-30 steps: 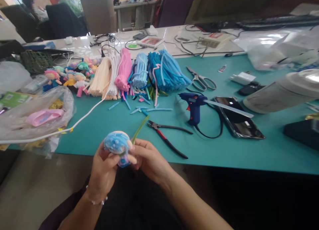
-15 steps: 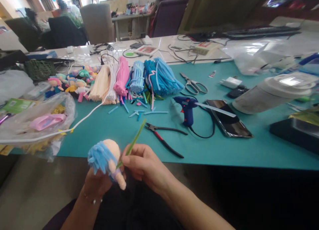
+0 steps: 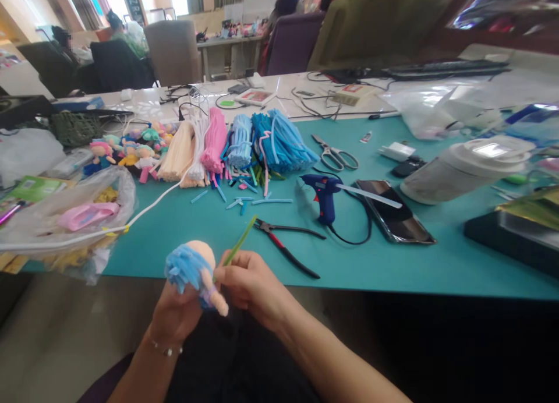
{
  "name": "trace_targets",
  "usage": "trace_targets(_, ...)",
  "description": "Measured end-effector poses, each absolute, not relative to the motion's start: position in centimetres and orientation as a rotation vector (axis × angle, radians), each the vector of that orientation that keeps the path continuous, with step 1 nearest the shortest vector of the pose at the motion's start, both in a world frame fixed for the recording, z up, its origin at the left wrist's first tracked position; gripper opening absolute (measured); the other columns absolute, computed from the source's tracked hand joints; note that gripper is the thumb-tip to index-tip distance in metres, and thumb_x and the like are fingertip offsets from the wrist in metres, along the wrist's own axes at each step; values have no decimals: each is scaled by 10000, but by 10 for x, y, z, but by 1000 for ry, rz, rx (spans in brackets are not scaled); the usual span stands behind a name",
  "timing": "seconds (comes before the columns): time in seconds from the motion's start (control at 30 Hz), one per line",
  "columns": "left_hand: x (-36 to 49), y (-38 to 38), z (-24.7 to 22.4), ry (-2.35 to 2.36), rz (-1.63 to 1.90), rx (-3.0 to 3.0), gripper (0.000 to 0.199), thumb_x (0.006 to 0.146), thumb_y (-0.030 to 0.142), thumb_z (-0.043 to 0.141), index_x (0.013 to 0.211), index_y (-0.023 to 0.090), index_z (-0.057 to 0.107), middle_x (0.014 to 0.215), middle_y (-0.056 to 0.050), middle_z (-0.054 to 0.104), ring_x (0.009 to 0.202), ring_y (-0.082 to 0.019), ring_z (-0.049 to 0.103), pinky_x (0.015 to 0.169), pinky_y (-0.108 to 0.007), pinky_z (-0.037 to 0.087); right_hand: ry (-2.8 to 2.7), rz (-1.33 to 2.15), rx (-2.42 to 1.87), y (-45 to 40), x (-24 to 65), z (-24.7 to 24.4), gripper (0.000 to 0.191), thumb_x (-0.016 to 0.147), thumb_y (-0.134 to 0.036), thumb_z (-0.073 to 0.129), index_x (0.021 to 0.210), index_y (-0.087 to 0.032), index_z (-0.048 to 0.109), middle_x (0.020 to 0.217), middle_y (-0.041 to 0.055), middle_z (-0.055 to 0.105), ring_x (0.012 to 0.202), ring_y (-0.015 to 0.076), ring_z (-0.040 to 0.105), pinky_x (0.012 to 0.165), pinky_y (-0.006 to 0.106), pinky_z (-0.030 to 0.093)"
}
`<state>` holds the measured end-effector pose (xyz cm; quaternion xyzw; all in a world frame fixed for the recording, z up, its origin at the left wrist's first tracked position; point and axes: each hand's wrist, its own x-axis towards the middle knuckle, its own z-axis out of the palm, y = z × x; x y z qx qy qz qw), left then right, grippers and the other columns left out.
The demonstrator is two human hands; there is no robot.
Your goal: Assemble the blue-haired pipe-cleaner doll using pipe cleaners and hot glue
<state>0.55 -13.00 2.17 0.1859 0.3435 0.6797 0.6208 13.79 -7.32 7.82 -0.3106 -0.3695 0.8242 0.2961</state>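
Observation:
A small pipe-cleaner doll [image 3: 186, 267] with light-blue hair and a peach head sits in my left hand [image 3: 172, 315], tilted on its side in front of the table edge. My left fingers are wrapped round it from below and partly hidden by it. Between thumb and fingertips, my right hand [image 3: 251, 283] pinches a green pipe cleaner [image 3: 239, 243], whose free end points up and away. Its lower end runs behind my fingers close to the doll's body. Just beyond my right hand lie red-and-black cutting pliers [image 3: 283, 246], handles spread.
Bundles of peach, white, pink and blue pipe cleaners [image 3: 290, 144] lie across the mat [image 3: 174, 222], with cut pieces before them. Finished dolls [image 3: 131, 149] and a plastic bag [image 3: 126, 193] are left. Scissors [image 3: 334, 154], a glue gun [image 3: 324, 199], a phone [image 3: 395, 212] and a cup [image 3: 463, 170] are right.
The doll and my left hand have moved slightly right and up, nearer my right hand. Less of the green pipe cleaner's lower end shows. The whole view has shifted a little.

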Motion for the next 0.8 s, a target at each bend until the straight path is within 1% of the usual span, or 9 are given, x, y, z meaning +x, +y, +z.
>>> trace_targets(0.1,6,-128,20,762,1568,447,273,583,341,804,765,215,645,757,-10,583,646,-140,558,618,-301,518,-976,2189,-847,-72,138,74,180,608,-260,663,507,-177,539,349,-110,337,324,26,218,327,188,114)
trace_targets(0.17,6,-126,19,754,1555,470,262,586,333,810,760,216,653,750,-9,592,650,-143,567,660,-325,533,-981,2184,-837,-72,139,73,198,607,-273,688,522,-174,540,368,-102,369,329,24,222,327,184,118)
trace_targets(0.3,5,-124,20,758,1511,469,305,543,327,843,765,210,669,718,-11,607,633,-152,581,617,-318,536,-979,2180,-780,-71,141,73,208,632,-333,710,620,-164,590,478,-65,506,354,24,250,330,184,148)
trace_targets(0.4,4,-122,20,755,1486,450,318,539,324,846,753,197,648,734,-14,607,628,-152,583,603,-321,539,-1081,2146,-778,-70,147,73,278,653,-419,725,702,-166,621,482,-73,477,376,43,286,345,192,191)
trace_targets(0.47,3,-121,22,737,1482,467,305,558,338,834,718,193,619,720,-11,586,617,-149,570,611,-337,543,-1226,2044,-867,-68,157,72,333,654,-472,736,736,-168,628,506,-66,477,414,61,342,374,200,232)
trace_targets(0.53,1,-120,24,727,1490,474,302,561,338,833,702,194,608,705,-4,562,613,-146,559,593,-329,536,-1407,1805,-1041,-65,172,70,329,683,-480,725,758,-175,627,554,-48,501,467,81,399,421,214,278)
trace_targets(0.67,-4,-119,26,749,1501,440,274,562,322,833,716,198,644,696,-4,552,601,-136,538,532,-286,506,-1781,997,-1366,-55,214,65,214,794,-409,624,817,-198,649,595,-12,552,516,129,470,498,261,365)
trace_targets(0.73,-7,-119,25,740,1504,417,261,567,325,827,725,195,664,693,-10,555,597,-134,528,515,-277,495,-1922,570,-1472,-49,234,62,202,824,-382,577,863,-203,662,684,24,615,539,148,522,524,282,403)
trace_targets(0.8,-11,-118,22,737,1499,394,253,559,301,831,727,193,675,700,-14,562,618,-140,534,533,-281,502,-2046,275,-1536,-45,248,58,231,849,-374,537,916,-200,673,787,61,656,611,181,594,557,302,451)
